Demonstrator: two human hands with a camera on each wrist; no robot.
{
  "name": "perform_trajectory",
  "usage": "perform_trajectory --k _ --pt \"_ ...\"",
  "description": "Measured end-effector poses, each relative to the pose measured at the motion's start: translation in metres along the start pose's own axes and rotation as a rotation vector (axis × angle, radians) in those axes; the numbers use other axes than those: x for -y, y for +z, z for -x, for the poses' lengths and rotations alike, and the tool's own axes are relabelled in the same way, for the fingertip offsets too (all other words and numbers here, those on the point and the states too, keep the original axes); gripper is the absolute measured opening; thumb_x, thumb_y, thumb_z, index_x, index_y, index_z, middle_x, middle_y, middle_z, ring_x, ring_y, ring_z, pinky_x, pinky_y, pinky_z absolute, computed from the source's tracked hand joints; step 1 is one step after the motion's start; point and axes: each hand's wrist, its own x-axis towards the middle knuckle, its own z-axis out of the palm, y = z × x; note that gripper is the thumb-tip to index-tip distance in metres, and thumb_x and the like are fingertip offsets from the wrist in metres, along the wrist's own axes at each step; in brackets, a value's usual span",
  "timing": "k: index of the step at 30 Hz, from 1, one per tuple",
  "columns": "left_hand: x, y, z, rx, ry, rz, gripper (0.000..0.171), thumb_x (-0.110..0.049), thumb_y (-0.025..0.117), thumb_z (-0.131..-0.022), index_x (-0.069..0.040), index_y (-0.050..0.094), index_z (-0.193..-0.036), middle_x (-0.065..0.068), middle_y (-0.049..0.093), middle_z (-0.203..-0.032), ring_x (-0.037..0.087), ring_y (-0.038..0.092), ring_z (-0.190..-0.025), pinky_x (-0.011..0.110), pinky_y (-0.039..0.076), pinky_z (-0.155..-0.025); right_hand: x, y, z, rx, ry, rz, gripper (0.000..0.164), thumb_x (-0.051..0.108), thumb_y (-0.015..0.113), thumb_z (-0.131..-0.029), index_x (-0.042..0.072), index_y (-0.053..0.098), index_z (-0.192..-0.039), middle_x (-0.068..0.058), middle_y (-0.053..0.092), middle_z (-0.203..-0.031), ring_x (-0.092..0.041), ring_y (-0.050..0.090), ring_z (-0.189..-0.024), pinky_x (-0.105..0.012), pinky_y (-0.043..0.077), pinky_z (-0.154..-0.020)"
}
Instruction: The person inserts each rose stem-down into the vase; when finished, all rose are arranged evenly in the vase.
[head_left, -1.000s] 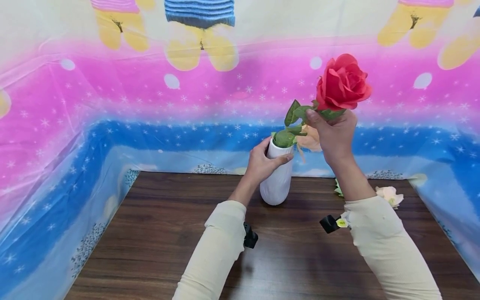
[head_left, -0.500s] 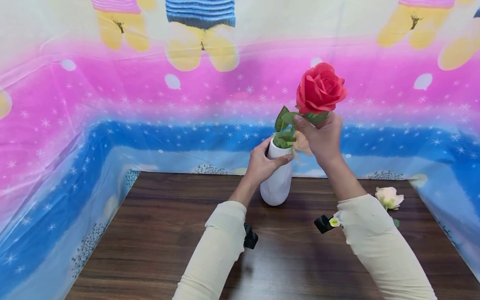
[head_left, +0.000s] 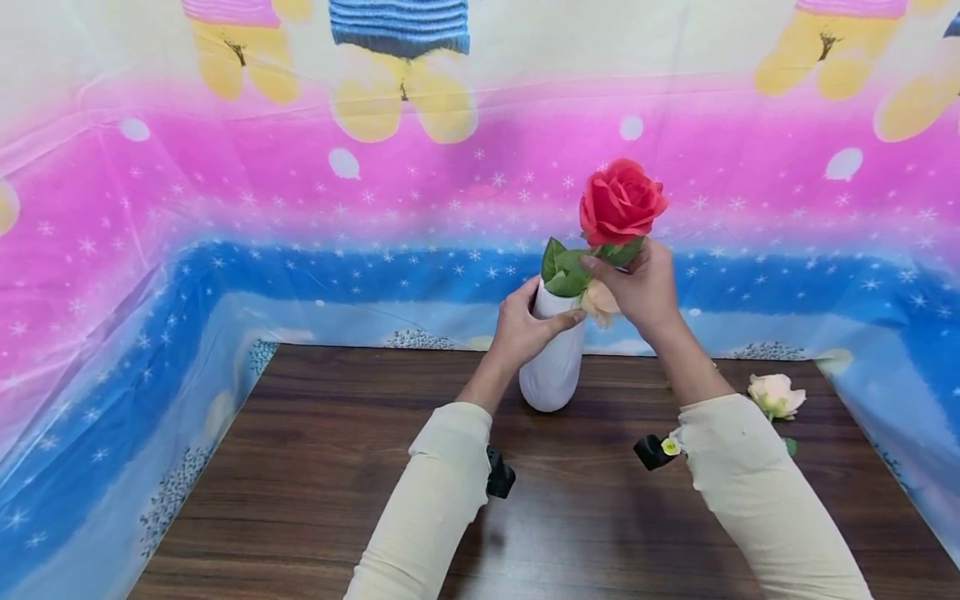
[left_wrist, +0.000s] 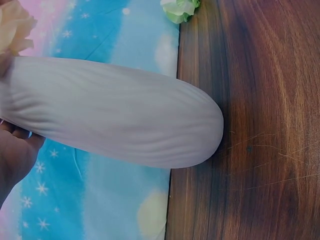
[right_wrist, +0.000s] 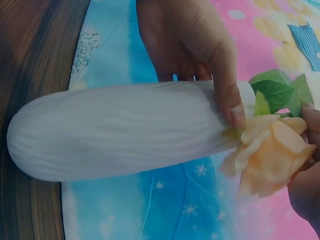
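The rose (head_left: pixel 622 202) had come down and leftward since the earliest frame, the right hand (head_left: pixel 641 279) travelling with it, while the vase (head_left: pixel 553 367) and the left hand (head_left: pixel 521 321) had stayed put. The rose now stood just above the vase's mouth, its stem end out of sight, presumably inside. The right hand pinched it just below the bloom; the left gripped the vase near the rim, thumb across the front.

The likeliest trouble was the leaves (head_left: pixel 566 271): bunched at the mouth, they could catch on the rim and bend or jam the stem if pushed hard. The peach flower (right_wrist: pixel 272 152) hung over the rim beside the right hand, so a downward shove might crush its petals or lever it out. With a top-heavy load, the vase could also tip if the left hand let go early.

Only the head view showed the red bloom and the white flower (head_left: pixel 777 396) lying whole on the table (head_left: pixel 337 467). The right wrist view bared the peach petals, largely hidden from above, and the left thumb's tip close against them. The left wrist view caught neither the rose nor its leaves.
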Motion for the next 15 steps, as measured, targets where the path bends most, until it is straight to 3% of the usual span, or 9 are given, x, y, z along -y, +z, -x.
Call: perform_trajectory --k 2,5,7,9,12,15 --pt "0.0001 -0.0002 -0.0001 0.0 0.002 -0.009 0.067 -0.025 0.083 -0.086 -0.015 0.055 -0.146 0.01 0.068 -0.132 0.025 0.068 -0.118 0.044 0.057 -0.099 -0.0001 -0.0018 0.0002 0.053 0.027 0.059 0.032 -0.004 0.074 -0.087 -0.011 0.065 -0.117 0.023 0.07 -0.092 0.011 0.067 -0.091 -0.01 0.055 -0.085" --pt "0.0002 -0.0006 -0.0002 -0.001 0.01 -0.023 0.068 -0.023 0.082 -0.086 -0.015 0.054 -0.147 0.01 0.067 -0.133 0.026 0.067 -0.119 0.046 0.057 -0.099 0.0002 -0.0034 -0.0002 0.118 0.066 0.159 0.034 0.001 0.075 -0.089 -0.008 0.065 -0.12 0.001 0.076 -0.1 0.008 0.066 -0.089 -0.009 0.054 -0.082" --pt "0.0002 -0.0006 -0.0004 -0.003 0.015 -0.027 0.068 -0.022 0.082 -0.086 -0.015 0.054 -0.147 0.011 0.067 -0.134 0.027 0.066 -0.12 0.046 0.057 -0.1 0.0005 -0.0034 -0.001 0.159 0.091 0.239 0.035 0.004 0.075 -0.09 -0.006 0.065 -0.122 -0.014 0.075 -0.106 -0.001 0.069 -0.092 -0.009 0.053 -0.081" --pt "-0.0002 -0.0009 -0.0001 -0.005 0.015 -0.028 0.069 -0.022 0.082 -0.086 -0.015 0.053 -0.148 0.01 0.067 -0.135 0.026 0.066 -0.121 0.046 0.057 -0.1 0.0014 -0.0025 -0.0019 0.198 0.11 0.303 0.035 0.007 0.076 -0.09 -0.005 0.066 -0.121 -0.022 0.073 -0.111 -0.015 0.072 -0.095 -0.016 0.056 -0.082" --pt "-0.0013 -0.0008 0.0008 0.0 0.007 -0.023 0.069 -0.025 0.082 -0.086 -0.016 0.053 -0.148 0.01 0.067 -0.134 0.026 0.067 -0.12 0.045 0.057 -0.099 0.0023 -0.0009 -0.0032 0.243 0.141 0.358 0.03 0.01 0.075 -0.091 -0.004 0.067 -0.116 -0.024 0.074 -0.109 -0.033 0.072 -0.098 -0.035 0.06 -0.085" --pt "-0.0023 -0.0008 0.0015 0.009 -0.004 -0.013 0.069 -0.028 0.082 -0.086 -0.018 0.053 -0.148 0.008 0.067 -0.133 0.025 0.069 -0.118 0.043 0.058 -0.098 0.0046 0.0 -0.0036 0.269 0.172 0.384 0.028 0.012 0.075 -0.092 -0.004 0.069 -0.114 -0.025 0.074 -0.108 -0.038 0.071 -0.101 -0.051 0.059 -0.089"
